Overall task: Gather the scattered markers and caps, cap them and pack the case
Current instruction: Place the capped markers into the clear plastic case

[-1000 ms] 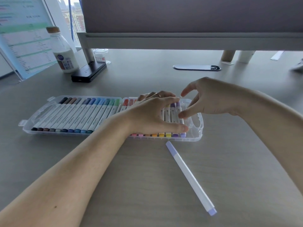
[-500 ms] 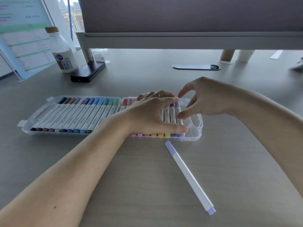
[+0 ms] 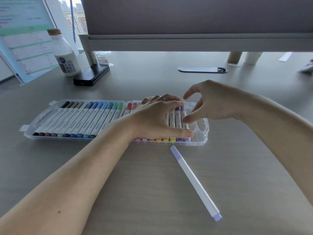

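Fingers of left hand lie nearly straight, pressing the capped white markers in the clear plastic case. Right hand is loosely spread, thumb touching the end purple one, gripping nothing. Lilac-capped white marker lies loose on grey desk by the case's near right corner, apart from both hands. Judged light, stiff, slick: pinch mid-barrel.
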Motion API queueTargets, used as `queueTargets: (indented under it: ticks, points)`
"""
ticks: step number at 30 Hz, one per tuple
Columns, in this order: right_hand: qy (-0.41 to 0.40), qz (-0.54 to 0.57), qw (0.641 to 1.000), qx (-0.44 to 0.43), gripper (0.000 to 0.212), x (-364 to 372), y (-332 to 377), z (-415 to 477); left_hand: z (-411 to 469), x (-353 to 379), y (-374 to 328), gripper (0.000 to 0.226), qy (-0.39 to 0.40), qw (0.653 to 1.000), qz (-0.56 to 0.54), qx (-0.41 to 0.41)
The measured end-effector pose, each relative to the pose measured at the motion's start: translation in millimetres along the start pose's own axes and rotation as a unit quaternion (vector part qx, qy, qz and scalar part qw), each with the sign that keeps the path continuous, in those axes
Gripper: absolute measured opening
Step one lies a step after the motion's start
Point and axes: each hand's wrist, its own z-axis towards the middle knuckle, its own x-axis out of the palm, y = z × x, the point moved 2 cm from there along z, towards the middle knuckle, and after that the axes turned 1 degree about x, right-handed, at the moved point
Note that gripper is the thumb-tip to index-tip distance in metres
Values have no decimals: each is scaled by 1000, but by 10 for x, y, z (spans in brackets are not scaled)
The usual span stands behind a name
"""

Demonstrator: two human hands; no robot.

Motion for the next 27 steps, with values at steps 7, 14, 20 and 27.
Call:
queueTargets:
  ticks: [7,14,20,27]
  points:
    - [-35,42,998,-26,45,-107,-18,-186,-10,9,0,88,-13,1000,-8,4]
    - [71,4,995,-66,36,-25,102,-616,-17,19,8,94,-16,1000,-9,-1]
    - [79,-75,989,-100,42,164,250,-842,-33,10,-32,93,-22,1000,-17,-11]
    - [71,-119,986,-90,52,307,346,-950,-33,10,-31,97,-23,999,-22,-20]
